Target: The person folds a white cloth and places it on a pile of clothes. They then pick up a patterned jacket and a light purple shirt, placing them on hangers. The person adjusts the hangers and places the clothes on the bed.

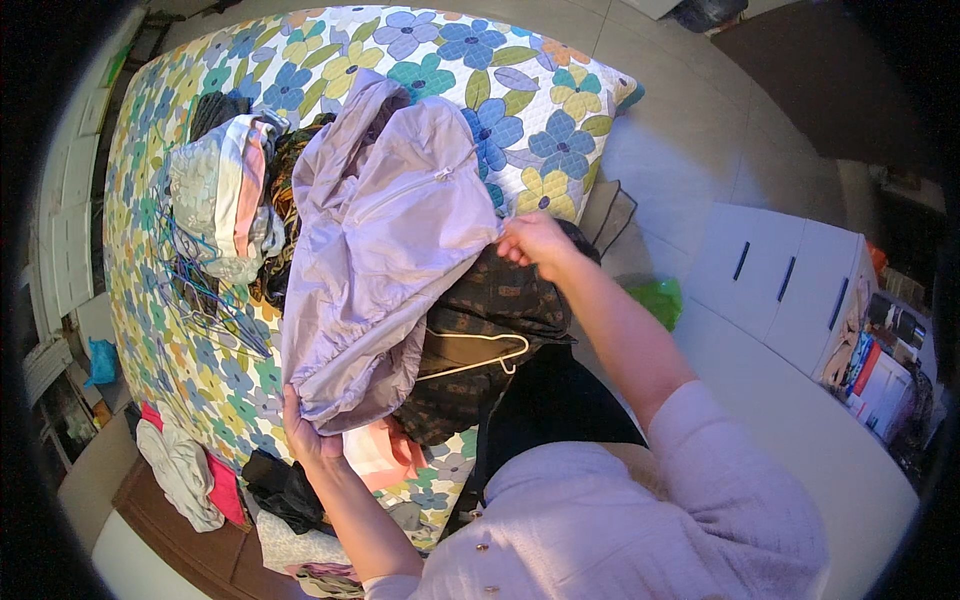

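Observation:
A lilac hooded jacket [397, 225] with a zipped pocket is spread between my hands above the bed. My left hand [307, 431] grips its gathered lower edge at the near left. At the jacket's right side, my right hand [534, 241] pinches the fabric between thumb and fingers. Beneath the jacket lies a dark patterned garment [495, 307]. A cream clothes hanger [480, 352] rests on that garment, partly hidden by the jacket.
The bed has a floral quilted cover [491, 135]. Left of the jacket are folded clothes [225, 195] and a tangle of wire hangers [202, 285]. Black cloth [281, 487] and a white garment [176, 472] lie at the near left. White drawers [772, 277] stand to the right.

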The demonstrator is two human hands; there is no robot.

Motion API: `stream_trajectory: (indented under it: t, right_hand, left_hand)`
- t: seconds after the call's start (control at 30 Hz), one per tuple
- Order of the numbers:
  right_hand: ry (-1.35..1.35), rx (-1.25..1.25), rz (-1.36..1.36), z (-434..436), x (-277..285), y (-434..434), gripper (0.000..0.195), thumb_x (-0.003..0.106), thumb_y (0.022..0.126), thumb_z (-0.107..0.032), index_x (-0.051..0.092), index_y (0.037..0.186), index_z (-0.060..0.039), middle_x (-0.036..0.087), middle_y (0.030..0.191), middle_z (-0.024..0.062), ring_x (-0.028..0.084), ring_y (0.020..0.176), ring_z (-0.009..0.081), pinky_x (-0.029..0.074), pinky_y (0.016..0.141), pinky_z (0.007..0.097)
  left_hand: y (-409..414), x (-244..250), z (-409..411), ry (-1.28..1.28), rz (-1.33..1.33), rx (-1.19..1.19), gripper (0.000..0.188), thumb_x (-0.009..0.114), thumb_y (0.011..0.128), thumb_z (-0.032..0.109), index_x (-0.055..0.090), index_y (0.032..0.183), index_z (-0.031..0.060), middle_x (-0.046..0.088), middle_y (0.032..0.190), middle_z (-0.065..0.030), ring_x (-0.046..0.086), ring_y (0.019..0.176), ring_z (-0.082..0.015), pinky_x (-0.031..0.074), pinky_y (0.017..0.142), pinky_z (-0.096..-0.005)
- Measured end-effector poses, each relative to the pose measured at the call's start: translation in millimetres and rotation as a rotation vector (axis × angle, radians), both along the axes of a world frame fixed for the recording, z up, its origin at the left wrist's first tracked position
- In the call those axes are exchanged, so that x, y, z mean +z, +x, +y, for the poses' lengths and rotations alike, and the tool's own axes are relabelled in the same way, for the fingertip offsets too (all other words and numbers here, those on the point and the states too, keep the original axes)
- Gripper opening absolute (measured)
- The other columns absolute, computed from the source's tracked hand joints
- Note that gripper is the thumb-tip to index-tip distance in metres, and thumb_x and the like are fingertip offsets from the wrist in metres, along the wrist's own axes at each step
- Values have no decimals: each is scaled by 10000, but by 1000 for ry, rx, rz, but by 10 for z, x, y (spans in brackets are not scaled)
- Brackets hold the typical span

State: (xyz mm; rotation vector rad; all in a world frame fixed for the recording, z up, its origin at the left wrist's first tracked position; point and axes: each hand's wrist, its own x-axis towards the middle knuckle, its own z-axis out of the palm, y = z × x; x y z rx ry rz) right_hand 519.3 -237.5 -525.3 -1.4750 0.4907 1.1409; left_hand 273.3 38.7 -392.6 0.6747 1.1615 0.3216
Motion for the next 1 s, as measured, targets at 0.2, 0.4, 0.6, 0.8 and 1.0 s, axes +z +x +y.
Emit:
stream_trajectory:
  t: [0.2, 0.4, 0.6, 0.8, 1.0]
  right_hand:
    - [-136, 71, -280, -280, 14, 473, 252, 469, 863, -201, 619, 747, -34, 587, 616, 38, 491, 473, 108, 380, 440, 244]
    - [-304, 19, -603, -548, -51, 842, 277, 502, 857, -221, 661, 734, -30, 568, 569, 23, 502, 498, 111, 404, 500, 262]
    - [-373, -171, -623, -1052, -52, 1321, 245, 514, 854, -227, 657, 751, -55, 556, 572, 12, 484, 493, 94, 391, 488, 245]
    - [-521, -232, -720, -1660, 452, 1876, 217, 521, 852, -220, 638, 749, -70, 559, 594, 15, 478, 494, 86, 374, 457, 243]
    - [-683, -570, -866, -2449, 661, 2387, 245, 491, 882, -216, 626, 809, -26, 580, 657, 42, 495, 506, 130, 391, 466, 262]
  left_hand:
    - [-101, -150, 83, 95, 106, -47, 421, 557, 865, 233, 457, 1184, -22, 552, 1135, -150, 564, 989, -273, 458, 854, -402]
    - [-196, -253, 133, 209, 195, -68, 369, 501, 886, 238, 453, 1175, 14, 565, 1094, -146, 588, 929, -282, 513, 748, -416]
    - [-165, -196, 153, 225, 268, -12, 342, 430, 912, 218, 445, 1168, -9, 566, 1085, -161, 593, 919, -302, 527, 750, -439]
    - [-284, -97, 406, 229, 257, 91, 370, 442, 913, 230, 460, 1175, -30, 549, 1110, -167, 571, 964, -304, 482, 809, -450]
    - [-243, -29, 646, 315, 199, 82, 350, 469, 900, 217, 486, 1132, -45, 586, 1046, -153, 605, 883, -278, 509, 752, -416]
